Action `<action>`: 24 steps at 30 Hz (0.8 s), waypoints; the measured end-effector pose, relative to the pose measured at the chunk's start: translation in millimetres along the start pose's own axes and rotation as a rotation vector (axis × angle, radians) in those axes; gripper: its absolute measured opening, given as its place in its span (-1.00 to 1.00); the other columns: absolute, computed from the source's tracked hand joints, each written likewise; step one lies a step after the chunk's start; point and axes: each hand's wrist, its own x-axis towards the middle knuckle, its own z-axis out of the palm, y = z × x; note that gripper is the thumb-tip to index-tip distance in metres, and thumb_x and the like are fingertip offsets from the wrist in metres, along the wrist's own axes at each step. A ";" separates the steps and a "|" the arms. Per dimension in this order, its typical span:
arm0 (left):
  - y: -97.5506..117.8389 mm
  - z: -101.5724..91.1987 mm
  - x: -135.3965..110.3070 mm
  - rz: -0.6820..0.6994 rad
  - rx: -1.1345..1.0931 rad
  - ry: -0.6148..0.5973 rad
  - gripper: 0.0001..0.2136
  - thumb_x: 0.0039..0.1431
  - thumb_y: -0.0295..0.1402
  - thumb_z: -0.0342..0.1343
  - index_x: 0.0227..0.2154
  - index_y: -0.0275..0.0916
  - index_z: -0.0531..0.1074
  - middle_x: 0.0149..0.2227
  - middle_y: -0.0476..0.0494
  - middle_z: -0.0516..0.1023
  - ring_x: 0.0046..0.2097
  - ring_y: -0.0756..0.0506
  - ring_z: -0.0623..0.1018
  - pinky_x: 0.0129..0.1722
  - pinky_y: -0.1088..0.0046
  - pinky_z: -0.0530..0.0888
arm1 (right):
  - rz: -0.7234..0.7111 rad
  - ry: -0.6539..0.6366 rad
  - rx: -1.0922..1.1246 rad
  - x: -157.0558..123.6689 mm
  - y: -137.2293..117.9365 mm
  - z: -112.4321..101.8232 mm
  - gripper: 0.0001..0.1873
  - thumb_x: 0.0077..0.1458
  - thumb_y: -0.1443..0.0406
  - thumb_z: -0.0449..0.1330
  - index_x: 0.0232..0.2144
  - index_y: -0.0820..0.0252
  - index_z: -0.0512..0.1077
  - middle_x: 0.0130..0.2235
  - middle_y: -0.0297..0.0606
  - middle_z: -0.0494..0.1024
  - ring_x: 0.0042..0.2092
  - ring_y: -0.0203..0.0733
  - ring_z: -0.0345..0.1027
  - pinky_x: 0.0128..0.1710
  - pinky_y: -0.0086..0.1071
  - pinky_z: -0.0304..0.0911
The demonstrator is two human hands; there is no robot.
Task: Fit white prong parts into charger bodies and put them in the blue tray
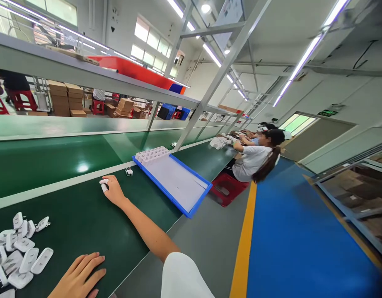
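Note:
My left hand (80, 277) is low in the view, palm down over the green work surface (85, 231), with its fingers spread and nothing visible in them. Left of it lies a loose pile of white plastic plug housings (29, 260), some showing metal prongs. Farther up, my right hand (114, 191) reaches over the surface, wearing white finger covers. Its fingers are bent and a little apart, and I see nothing held. Close beyond it sits a small circuit board with a white part (129, 171). A blue-rimmed tray (169, 194) holds rows of white pieces (152, 155) at its far end.
A green conveyor belt (54, 159) runs beyond a pale rail. Above it, a shelf carries a red bin (131, 72). Metal posts (191, 124) rise beside the tray. A co-worker in a white shirt (256, 159) sits farther along the bench, beside a red stool (226, 188).

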 end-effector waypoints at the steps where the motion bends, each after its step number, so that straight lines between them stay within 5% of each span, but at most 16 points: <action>1: -0.2 -0.7 0.6 -0.003 -0.007 -0.004 -0.79 0.23 -0.34 -0.01 -0.16 -0.08 0.48 -0.12 0.06 0.61 -0.14 -0.03 0.61 -0.23 0.56 0.57 | -0.001 -0.003 0.012 -0.5 -0.2 1.0 -0.76 0.15 0.43 0.10 -0.19 0.17 0.52 -0.04 -0.17 0.51 0.07 -0.15 0.30 0.13 -0.25 0.25; 24: 3.3 9.5 -14.5 -0.150 -0.235 -0.126 -0.73 0.22 -0.36 0.05 -0.02 -0.02 0.41 0.01 0.05 0.52 0.00 -0.06 0.53 -0.10 0.52 0.52 | 0.031 -0.023 0.025 -2.0 -4.6 -1.2 -0.75 0.16 0.43 0.08 -0.19 0.16 0.53 -0.01 -0.15 0.49 0.06 -0.14 0.31 0.13 -0.20 0.23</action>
